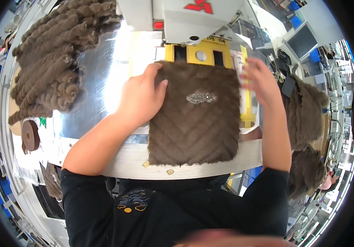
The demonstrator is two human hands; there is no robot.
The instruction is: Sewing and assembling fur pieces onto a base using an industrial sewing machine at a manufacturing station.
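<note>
A brown fur panel [193, 131] lies flat on the work surface, its far edge against a yellow plate [210, 53] of the machine. Chevron lines run across its pile, and a shiny silver patch [200, 97] sits in its upper middle. My left hand [140, 96] rests at the panel's far left corner, index finger and thumb spread on its edge; its other fingers are mostly hidden. Beside the panel's right edge is my right hand [262, 81], fingers apart and a little blurred. It holds nothing visible, and whether it touches the fur I cannot tell.
The white machine head [195, 24] stands over the far edge. Bundled brown fur strips [57, 57] lie at the left, near a brown tape roll [30, 136]. More fur pieces [304, 117] are at the right, below a monitor [302, 42]. Yellow tape [247, 109] marks the surface.
</note>
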